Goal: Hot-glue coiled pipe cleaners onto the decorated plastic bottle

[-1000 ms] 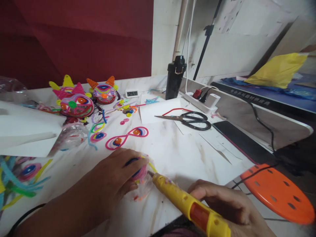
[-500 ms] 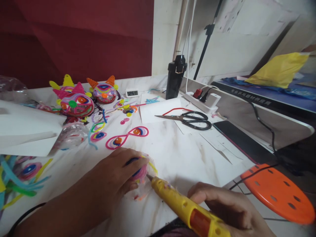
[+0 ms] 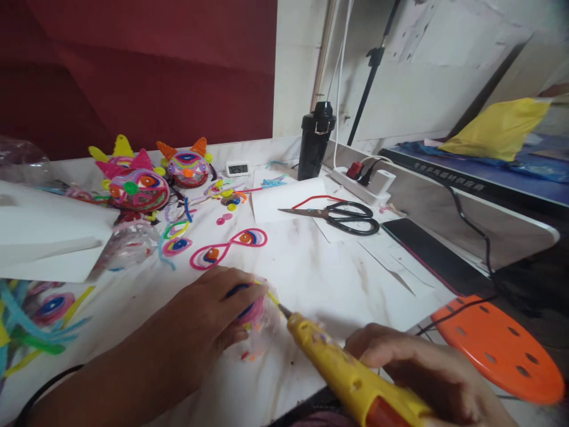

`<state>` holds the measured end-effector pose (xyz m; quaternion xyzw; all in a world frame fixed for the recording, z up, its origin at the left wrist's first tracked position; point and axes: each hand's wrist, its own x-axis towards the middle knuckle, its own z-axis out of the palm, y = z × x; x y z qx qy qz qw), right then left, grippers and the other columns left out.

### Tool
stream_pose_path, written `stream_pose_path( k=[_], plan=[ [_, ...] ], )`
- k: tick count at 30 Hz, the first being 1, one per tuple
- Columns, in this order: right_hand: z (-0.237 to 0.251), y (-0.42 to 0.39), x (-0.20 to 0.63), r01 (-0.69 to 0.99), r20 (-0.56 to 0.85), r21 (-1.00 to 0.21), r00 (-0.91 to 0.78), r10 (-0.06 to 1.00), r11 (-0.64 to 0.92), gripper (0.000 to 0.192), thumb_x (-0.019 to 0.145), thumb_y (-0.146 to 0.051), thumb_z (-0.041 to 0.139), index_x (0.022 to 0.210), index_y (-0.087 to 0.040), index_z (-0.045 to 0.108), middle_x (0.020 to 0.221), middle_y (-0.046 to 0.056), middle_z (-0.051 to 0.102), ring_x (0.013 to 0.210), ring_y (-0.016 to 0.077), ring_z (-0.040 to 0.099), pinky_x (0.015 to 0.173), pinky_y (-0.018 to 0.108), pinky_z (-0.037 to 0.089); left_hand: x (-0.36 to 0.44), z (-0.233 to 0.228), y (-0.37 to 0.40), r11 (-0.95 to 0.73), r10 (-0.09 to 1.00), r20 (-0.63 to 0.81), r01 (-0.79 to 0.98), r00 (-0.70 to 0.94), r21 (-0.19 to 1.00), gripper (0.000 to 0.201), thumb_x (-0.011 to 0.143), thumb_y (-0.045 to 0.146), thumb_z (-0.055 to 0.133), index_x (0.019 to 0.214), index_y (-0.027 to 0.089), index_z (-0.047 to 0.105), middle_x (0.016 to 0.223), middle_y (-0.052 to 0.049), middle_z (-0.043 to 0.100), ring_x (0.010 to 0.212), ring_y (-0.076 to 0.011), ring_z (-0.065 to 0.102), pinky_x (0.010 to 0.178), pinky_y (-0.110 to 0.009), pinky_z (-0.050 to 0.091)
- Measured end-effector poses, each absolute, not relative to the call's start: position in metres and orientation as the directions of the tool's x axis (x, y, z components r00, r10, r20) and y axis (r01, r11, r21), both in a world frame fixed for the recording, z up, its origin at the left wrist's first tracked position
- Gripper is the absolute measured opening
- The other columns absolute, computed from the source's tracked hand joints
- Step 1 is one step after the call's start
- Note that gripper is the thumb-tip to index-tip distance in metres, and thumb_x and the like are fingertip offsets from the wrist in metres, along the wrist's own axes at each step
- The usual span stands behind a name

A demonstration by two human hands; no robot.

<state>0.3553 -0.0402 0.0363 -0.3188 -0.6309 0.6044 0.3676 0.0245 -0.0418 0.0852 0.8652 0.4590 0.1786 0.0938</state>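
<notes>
In the head view, the left hand (image 3: 208, 314) lies flat on the table (image 3: 320, 273), fingers pressed down over a small pipe-cleaner piece (image 3: 255, 311) with pink, blue and yellow loops, pinning it near the front edge. The right hand (image 3: 427, 373) is wrapped around the back of a yellow glue gun (image 3: 351, 373), whose metal tip sits just beside the yellow strand at the piece's right edge.

The tip is very near the left fingertips; a slip or a run of hot glue could likely burn them, and glue could string across the table or stick the piece down. The black cord by the orange stool (image 3: 498, 350) might snag.

Further back are two finished colourful faces (image 3: 137, 187), a pink double-eye shape (image 3: 229, 246), scissors (image 3: 342, 216), a black bottle (image 3: 315, 139) and a power strip (image 3: 364, 181). A small clock (image 3: 237, 168) reads about 12:51. Pale lettering on the dark board at right is too blurred to read.
</notes>
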Motion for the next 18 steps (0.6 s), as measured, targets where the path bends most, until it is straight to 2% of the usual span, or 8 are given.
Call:
stream_pose_path(
  k=[2, 3, 6, 8, 11, 13, 15, 18],
  plan=[
    [0.038, -0.034, 0.361, 0.027, 0.117, -0.989, -0.471, 0.875, 0.146, 0.035, 0.084, -0.053, 0.08, 0.114, -0.036, 0.077, 0.111, 0.007, 0.078, 0.1, 0.0298, 0.077, 0.078, 0.032, 0.063, 0.023, 0.085, -0.042, -0.565, 0.825, 0.209, 0.763, 0.525, 0.314, 0.044, 0.096, 0.006, 0.048, 0.133, 0.029, 0.055, 0.13, -0.003, 0.065, 0.116, -0.0221, 0.064, 0.1, -0.036, 0.053],
    [0.039, -0.029, 0.362, 0.076, 0.14, -0.976, -0.505, 0.852, 0.206, 0.034, 0.085, -0.046, 0.082, 0.117, -0.036, 0.076, 0.112, 0.008, 0.078, 0.099, 0.0296, 0.077, 0.077, 0.032, 0.064, 0.023, 0.086, -0.043, -0.566, 0.824, 0.205, 0.764, 0.528, 0.311, 0.043, 0.096, 0.006, 0.048, 0.133, 0.029, 0.055, 0.129, -0.003, 0.065, 0.116, -0.0223, 0.064, 0.099, -0.036, 0.054],
    [0.04, -0.01, 0.357, 0.221, 0.255, -0.89, -0.486, 0.836, 0.4, 0.035, 0.091, -0.029, 0.077, 0.125, -0.036, 0.07, 0.117, 0.006, 0.076, 0.091, 0.0238, 0.077, 0.07, 0.028, 0.063, 0.022, 0.085, -0.043, -0.562, 0.827, 0.198, 0.763, 0.526, 0.319, 0.045, 0.096, 0.006, 0.048, 0.134, 0.03, 0.054, 0.13, -0.004, 0.065, 0.117, -0.0231, 0.063, 0.099, -0.036, 0.053],
    [0.04, 0.005, 0.351, 0.35, 0.363, -0.761, -0.468, 0.806, 0.546, 0.035, 0.093, -0.025, 0.073, 0.127, -0.031, 0.068, 0.116, 0.007, 0.076, 0.094, 0.0238, 0.076, 0.076, 0.031, 0.063, 0.023, 0.083, -0.043, -0.564, 0.826, 0.215, 0.758, 0.521, 0.329, 0.045, 0.095, 0.007, 0.049, 0.135, 0.029, 0.053, 0.132, -0.004, 0.064, 0.118, -0.0237, 0.063, 0.1, -0.037, 0.053],
    [0.038, 0.023, 0.342, 0.5, 0.448, -0.503, -0.547, 0.707, 0.705, 0.032, 0.095, -0.022, 0.067, 0.127, -0.024, 0.065, 0.115, 0.011, 0.075, 0.1, 0.0263, 0.073, 0.084, 0.039, 0.062, 0.024, 0.082, -0.043, -0.562, 0.827, 0.24, 0.758, 0.508, 0.33, 0.044, 0.095, 0.007, 0.049, 0.133, 0.028, 0.054, 0.132, -0.005, 0.064, 0.118, -0.0241, 0.062, 0.1, -0.037, 0.052],
    [0.04, 0.026, 0.336, 0.538, 0.473, -0.359, -0.6, 0.645, 0.763, 0.03, 0.097, -0.019, 0.062, 0.127, -0.022, 0.064, 0.117, 0.013, 0.075, 0.105, 0.0289, 0.07, 0.088, 0.045, 0.061, 0.025, 0.083, -0.043, -0.558, 0.83, 0.24, 0.763, 0.504, 0.327, 0.044, 0.094, 0.006, 0.048, 0.131, 0.029, 0.055, 0.13, -0.004, 0.065, 0.117, -0.0242, 0.063, 0.098, -0.037, 0.053],
    [0.045, 0.022, 0.327, 0.546, 0.492, -0.269, -0.631, 0.6, 0.794, 0.029, 0.098, -0.015, 0.058, 0.126, -0.02, 0.064, 0.122, 0.015, 0.074, 0.116, 0.0328, 0.066, 0.095, 0.053, 0.057, 0.025, 0.084, -0.043, -0.565, 0.825, 0.24, 0.758, 0.511, 0.326, 0.043, 0.095, 0.006, 0.048, 0.131, 0.028, 0.055, 0.13, -0.004, 0.065, 0.116, -0.024, 0.063, 0.097, -0.037, 0.053],
    [0.056, 0.006, 0.305, 0.504, 0.508, -0.289, -0.64, 0.576, 0.814, 0.024, 0.099, -0.014, 0.055, 0.12, -0.018, 0.066, 0.123, 0.015, 0.072, 0.12, 0.0335, 0.063, 0.097, 0.054, 0.056, 0.023, 0.082, -0.042, -0.593, 0.805, 0.261, 0.739, 0.533, 0.321, 0.044, 0.094, 0.006, 0.049, 0.132, 0.027, 0.054, 0.129, -0.005, 0.066, 0.115, -0.0246, 0.064, 0.097, -0.038, 0.053]
  ],
)
